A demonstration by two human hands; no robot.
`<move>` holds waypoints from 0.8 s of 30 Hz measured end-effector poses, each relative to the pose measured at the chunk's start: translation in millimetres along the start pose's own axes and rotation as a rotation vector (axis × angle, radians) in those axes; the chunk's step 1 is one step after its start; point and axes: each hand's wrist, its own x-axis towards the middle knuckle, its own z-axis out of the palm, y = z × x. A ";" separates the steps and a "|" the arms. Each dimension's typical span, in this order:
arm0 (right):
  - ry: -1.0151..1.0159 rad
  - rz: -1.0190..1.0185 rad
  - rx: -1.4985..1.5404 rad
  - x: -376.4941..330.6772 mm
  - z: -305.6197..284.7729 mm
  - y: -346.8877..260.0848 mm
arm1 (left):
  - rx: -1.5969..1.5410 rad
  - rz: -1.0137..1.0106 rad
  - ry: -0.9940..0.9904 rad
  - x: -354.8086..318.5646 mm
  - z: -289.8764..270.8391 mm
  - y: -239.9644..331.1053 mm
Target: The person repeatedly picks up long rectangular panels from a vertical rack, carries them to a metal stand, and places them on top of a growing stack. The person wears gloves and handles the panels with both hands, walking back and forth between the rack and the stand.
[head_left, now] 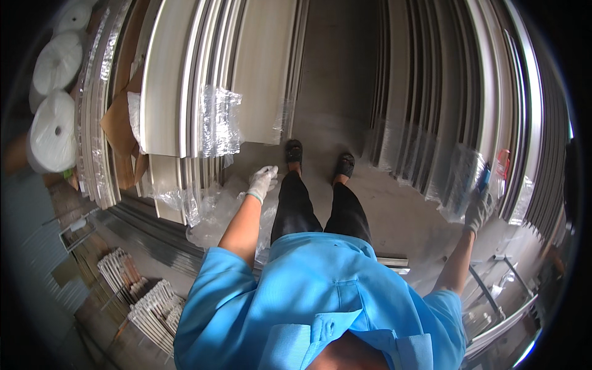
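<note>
Right hand (pixel 478 209): gloved, fingers closed on plastic wrap (pixel 461 179), at the right profiles (pixel 493 111).
Left hand (pixel 263 181): fingers loose, empty, above wrap pile (pixel 213 213).
Profiles' axis: running away from the person.

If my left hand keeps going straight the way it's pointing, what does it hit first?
Probably the crumpled clear plastic wrap hanging off the ends of the stacked pale panels; the gloved left hand points up toward them, though depth is unclear.

Three white foam rolls (pixel 54 92) stacked at far left beside brown cardboard sheets (pixel 118 123). Long pale profiles (pixel 169 80) laid in rows on left, ends wrapped in clear film. Dark metal profiles (pixel 431 92) ranged along right. Bundles of white rods (pixel 148 302) seen lower left. Grey concrete floor (pixel 336 74) shown between stacks.
</note>
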 end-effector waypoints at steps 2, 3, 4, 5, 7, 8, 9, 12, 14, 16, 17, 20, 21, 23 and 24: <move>0.294 -0.050 -0.092 -5.7 -13.3 -20.1 | -0.210 -0.014 -0.005 16.5 -4.2 5.9; 0.318 -0.041 -0.069 -9.8 -20.0 -36.4 | -0.317 -0.025 -0.008 27.2 -7.3 9.1; 0.224 -0.065 0.131 -15.1 -20.5 -60.4 | -0.404 -0.023 0.011 38.4 -10.8 12.8; 0.153 -0.110 0.311 -21.0 -18.9 -88.6 | -0.489 -0.023 0.029 49.9 -15.2 16.8; -0.051 -0.099 0.879 -37.5 -2.3 -160.8 | -0.631 -0.041 0.060 74.4 -22.6 25.4; -0.194 0.044 1.250 -47.5 9.8 -203.6 | -0.667 -0.042 0.103 86.8 -26.8 29.4; -0.039 -0.411 0.630 -67.0 20.9 -246.3 | -0.699 -0.046 0.147 99.4 -31.0 32.1; -0.512 -0.599 0.835 -117.6 49.7 -385.6 | -0.876 -0.052 0.116 134.1 -43.3 34.7; -0.679 -0.722 0.783 -155.0 64.0 -480.0 | -1.000 0.021 -0.007 149.8 -50.6 31.8; -0.857 -0.888 0.763 -182.6 75.5 -556.9 | -1.040 -0.066 -0.003 157.5 -56.3 27.9; -0.914 -0.910 0.754 -193.7 81.7 -583.7 | -1.068 -0.059 -0.043 158.2 -58.7 26.6; -1.132 -0.777 0.583 -197.8 116.4 -612.9 | -1.256 -0.130 -0.044 153.0 -63.0 27.5; -1.119 -0.582 0.580 -195.5 128.9 -602.8 | -1.283 -0.175 -0.047 150.3 -63.3 29.5; -0.970 -0.387 0.574 -186.4 152.3 -569.6 | -1.320 -0.199 -0.096 146.5 -62.3 34.9; -0.879 -0.321 0.460 -181.8 161.9 -556.1 | -1.339 -0.226 -0.052 145.7 -61.0 37.5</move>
